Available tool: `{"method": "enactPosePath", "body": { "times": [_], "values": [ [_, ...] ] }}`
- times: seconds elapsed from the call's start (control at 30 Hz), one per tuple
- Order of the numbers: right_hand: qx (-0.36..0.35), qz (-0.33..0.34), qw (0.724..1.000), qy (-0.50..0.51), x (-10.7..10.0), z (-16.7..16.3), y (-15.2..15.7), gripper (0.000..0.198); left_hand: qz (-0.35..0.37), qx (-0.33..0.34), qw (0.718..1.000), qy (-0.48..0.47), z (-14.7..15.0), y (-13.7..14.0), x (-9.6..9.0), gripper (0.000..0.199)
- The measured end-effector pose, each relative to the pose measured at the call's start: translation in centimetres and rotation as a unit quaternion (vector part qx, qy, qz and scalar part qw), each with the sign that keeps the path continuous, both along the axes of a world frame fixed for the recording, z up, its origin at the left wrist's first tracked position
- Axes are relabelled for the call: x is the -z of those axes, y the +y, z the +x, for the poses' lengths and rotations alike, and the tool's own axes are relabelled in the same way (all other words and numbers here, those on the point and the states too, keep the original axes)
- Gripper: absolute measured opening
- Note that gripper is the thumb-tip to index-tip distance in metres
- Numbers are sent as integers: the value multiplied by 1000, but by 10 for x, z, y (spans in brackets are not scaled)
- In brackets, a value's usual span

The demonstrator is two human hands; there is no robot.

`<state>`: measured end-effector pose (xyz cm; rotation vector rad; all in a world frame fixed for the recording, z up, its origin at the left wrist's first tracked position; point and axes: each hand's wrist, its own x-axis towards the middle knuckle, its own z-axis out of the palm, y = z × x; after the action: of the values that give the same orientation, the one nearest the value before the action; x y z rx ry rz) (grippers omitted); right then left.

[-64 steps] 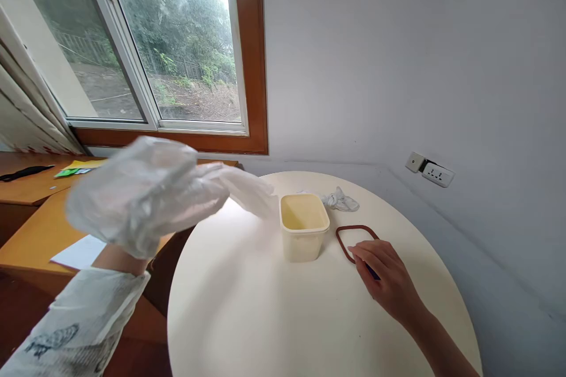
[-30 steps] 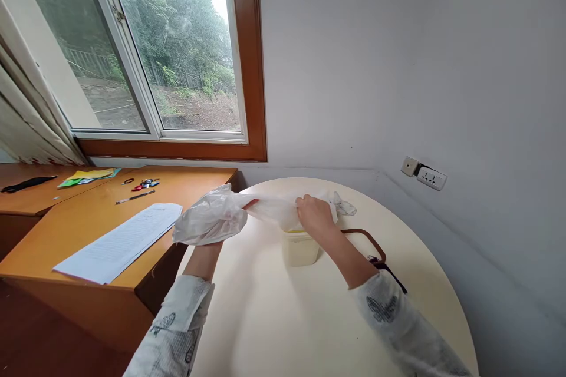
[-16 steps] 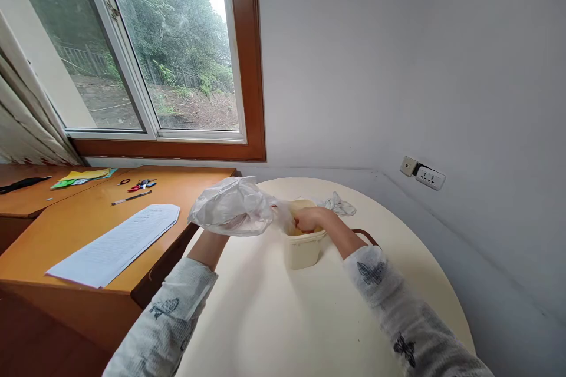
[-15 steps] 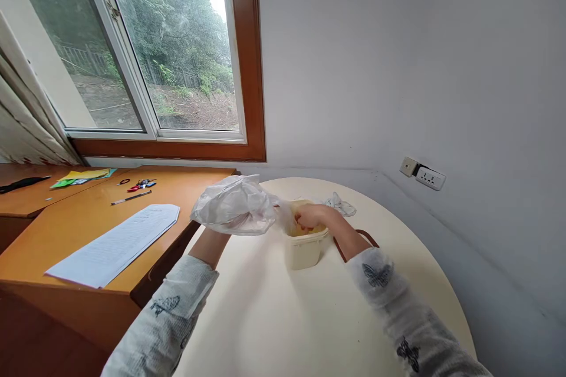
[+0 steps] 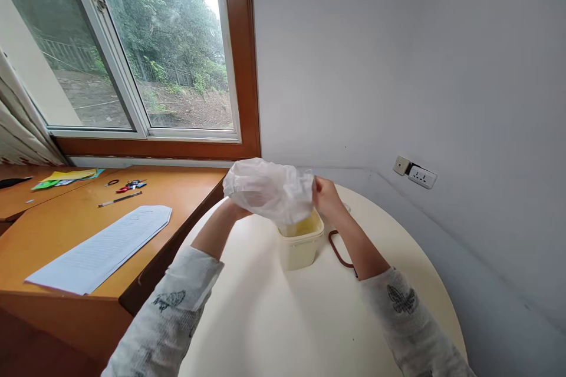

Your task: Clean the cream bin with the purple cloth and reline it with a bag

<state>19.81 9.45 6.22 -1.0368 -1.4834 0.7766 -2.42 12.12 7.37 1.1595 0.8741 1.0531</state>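
A thin, whitish translucent plastic bag (image 5: 269,191) is held up above the round table, spread between my two hands. My left hand (image 5: 239,210) holds it from below on the left; the bag hides most of its fingers. At the bag's right edge, my right hand (image 5: 326,194) is closed on the plastic. Directly beneath, a small cream-coloured bin (image 5: 301,252) stands upright, its yellowish inside partly covered by the bag's lower part. A brown curved loop (image 5: 336,252) lies right of the bin, next to my right forearm.
The bin stands on a cream round table (image 5: 274,318) against the wall. To the left, an orange-brown desk (image 5: 194,179) bears paper sheets (image 5: 106,247), a pen (image 5: 119,199), keys (image 5: 132,185) and coloured papers (image 5: 66,178). Wall sockets (image 5: 422,176) are at the right.
My right hand has come up out of the bin and now grips the bag's right edge. The bag has moved right, over the bin. The view has shifted slightly.
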Motion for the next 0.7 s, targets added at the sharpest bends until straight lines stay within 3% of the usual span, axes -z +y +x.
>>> {"method": "enactPosePath", "body": {
  "times": [0.13,0.27,0.43,0.5,0.6,0.7],
  "values": [
    [56,-31,995,75,7,12,8,22,2,-49,998,-29,-25,-9,-19,35],
    [48,-38,994,88,12,9,6,20,-34,-5,992,-125,-23,-33,-26,55],
    [8,-58,987,151,22,12,4,19,-11,-49,996,-68,3,-46,-9,20],
    [12,-65,983,171,25,24,3,22,-60,-89,984,-143,6,-43,1,11],
    [16,-120,961,248,32,45,-1,25,-147,-118,943,-274,4,-40,12,16],
    [10,-194,924,329,41,62,-11,25,-180,-108,928,-307,-1,-47,22,21]
  ]
}}
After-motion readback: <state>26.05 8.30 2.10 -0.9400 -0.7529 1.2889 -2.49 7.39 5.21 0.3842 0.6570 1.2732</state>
